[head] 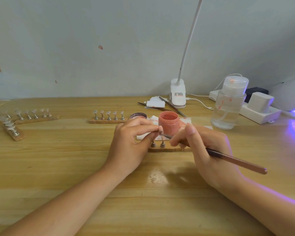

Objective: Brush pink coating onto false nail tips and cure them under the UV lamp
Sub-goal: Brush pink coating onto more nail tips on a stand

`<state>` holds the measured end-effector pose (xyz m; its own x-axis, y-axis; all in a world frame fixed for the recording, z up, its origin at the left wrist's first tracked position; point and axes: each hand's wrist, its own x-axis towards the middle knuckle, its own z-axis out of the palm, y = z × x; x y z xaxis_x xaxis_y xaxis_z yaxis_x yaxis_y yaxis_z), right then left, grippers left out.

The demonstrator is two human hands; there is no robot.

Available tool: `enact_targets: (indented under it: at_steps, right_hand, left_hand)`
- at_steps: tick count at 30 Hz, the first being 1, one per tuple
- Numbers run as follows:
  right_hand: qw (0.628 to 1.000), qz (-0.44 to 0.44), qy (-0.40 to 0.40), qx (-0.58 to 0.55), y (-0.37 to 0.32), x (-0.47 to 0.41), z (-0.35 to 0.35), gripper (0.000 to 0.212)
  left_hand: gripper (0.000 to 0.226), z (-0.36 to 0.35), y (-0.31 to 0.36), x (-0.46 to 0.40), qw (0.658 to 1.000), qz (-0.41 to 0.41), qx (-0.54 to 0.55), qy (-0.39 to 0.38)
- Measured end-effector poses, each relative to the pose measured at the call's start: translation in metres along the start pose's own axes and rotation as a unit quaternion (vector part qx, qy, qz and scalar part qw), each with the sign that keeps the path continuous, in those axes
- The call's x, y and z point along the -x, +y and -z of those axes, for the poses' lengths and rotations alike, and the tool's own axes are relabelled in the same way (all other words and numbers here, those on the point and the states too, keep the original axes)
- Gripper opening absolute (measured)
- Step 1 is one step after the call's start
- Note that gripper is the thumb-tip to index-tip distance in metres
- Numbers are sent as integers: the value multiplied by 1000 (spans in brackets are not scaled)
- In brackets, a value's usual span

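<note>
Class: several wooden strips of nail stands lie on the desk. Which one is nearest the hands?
The strip directly under the hands, before the pink jar. The others lie farther left and back.

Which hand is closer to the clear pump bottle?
Right. The right hand, holding the brush, sits just below-left of the bottle; the left hand is farther left, past the pink jar.
</note>
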<state>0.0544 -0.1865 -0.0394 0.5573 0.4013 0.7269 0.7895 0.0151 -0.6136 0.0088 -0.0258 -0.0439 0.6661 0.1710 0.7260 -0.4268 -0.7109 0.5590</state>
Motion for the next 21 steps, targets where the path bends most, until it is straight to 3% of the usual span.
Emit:
enact_targets:
  at_steps: [13,17,21]
  right_hand:
    - [1000,-18,18,-18,-4,-1,2,47]
    - [996,-61,10,-70,-5,0,1,51]
    - [998,-38,15,-50,-5,-1,1,45]
  left_hand:
    - [10,-1,-1,-1,999,-39,-6,4]
    - [17,-1,-1,0,999,-38,15,14]
    - [17,-1,-1,0,999,-28,26,11]
